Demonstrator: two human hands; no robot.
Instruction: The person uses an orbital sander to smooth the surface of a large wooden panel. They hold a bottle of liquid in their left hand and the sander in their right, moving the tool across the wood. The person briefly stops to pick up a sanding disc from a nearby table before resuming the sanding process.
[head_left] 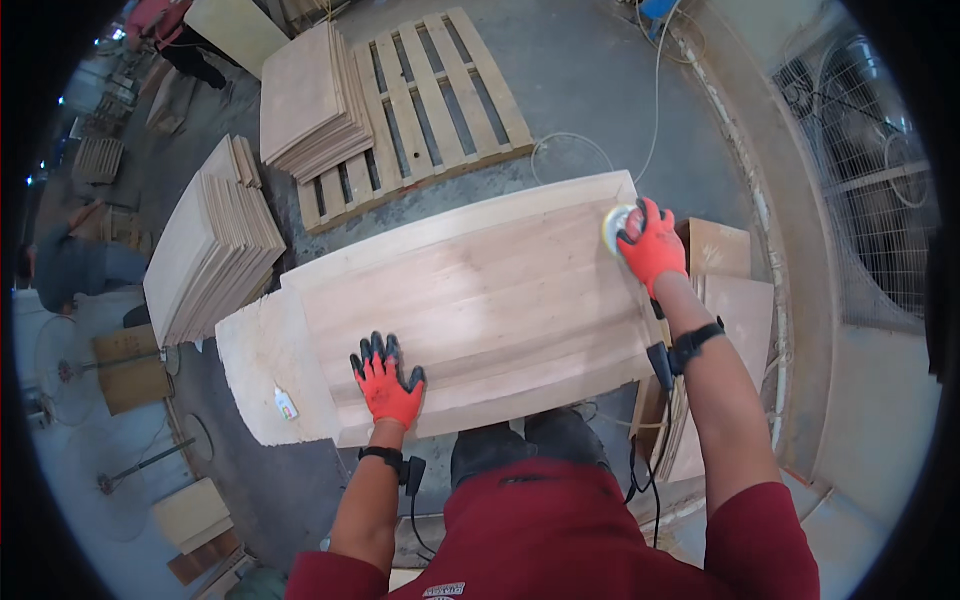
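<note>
A long, pale wooden panel (470, 290) lies in front of me on a slightly larger board (255, 360). My left hand (390, 388), in a red glove with black fingertips, rests flat on the panel's near left part, fingers spread. At the panel's far right end my right hand (655, 245), gloved the same way, is closed around a round sander (618, 228). The sander's disc sits against the panel surface; the hand covers most of its body. A small white bottle (286, 403) lies on the board left of the panel.
Beyond the panel are a slatted pallet (440, 85) and stacked wooden sheets (312, 100); another stack (215, 250) leans at left. A thin hose (657, 100) runs across the floor. A caged fan (860, 170) stands right. Two other people are at the far left.
</note>
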